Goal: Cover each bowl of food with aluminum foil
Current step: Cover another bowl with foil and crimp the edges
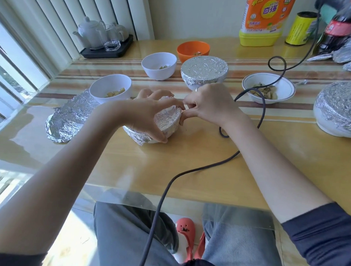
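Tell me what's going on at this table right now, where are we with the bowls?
A person is wrapping the near bowl in foil: the left hand grips it while the right hand pinches the foil at its rim. Two bowls are already covered, one mid-table and one at the right edge. Four sit open with food: two white bowls, the orange bowl and the rimmed bowl. A loose foil sheet lies at left.
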A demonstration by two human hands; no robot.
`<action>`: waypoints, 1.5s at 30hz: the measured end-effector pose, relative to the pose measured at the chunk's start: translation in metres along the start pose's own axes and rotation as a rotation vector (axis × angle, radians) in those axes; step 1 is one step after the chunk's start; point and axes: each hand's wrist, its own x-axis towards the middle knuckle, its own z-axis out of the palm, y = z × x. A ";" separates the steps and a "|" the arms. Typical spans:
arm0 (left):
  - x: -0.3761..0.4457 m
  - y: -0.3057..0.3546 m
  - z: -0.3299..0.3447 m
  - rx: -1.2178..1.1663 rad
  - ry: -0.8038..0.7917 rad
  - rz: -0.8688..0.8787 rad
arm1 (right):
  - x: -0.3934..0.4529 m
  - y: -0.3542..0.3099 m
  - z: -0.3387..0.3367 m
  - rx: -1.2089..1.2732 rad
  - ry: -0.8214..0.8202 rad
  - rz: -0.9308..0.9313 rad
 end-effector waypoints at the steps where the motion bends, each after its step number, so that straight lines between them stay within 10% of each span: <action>1: 0.000 0.000 0.000 0.002 0.002 -0.002 | -0.001 0.001 0.002 0.013 0.008 0.011; 45: -0.012 0.002 -0.017 -0.066 -0.083 -0.166 | -0.028 -0.018 0.024 0.650 -0.187 0.348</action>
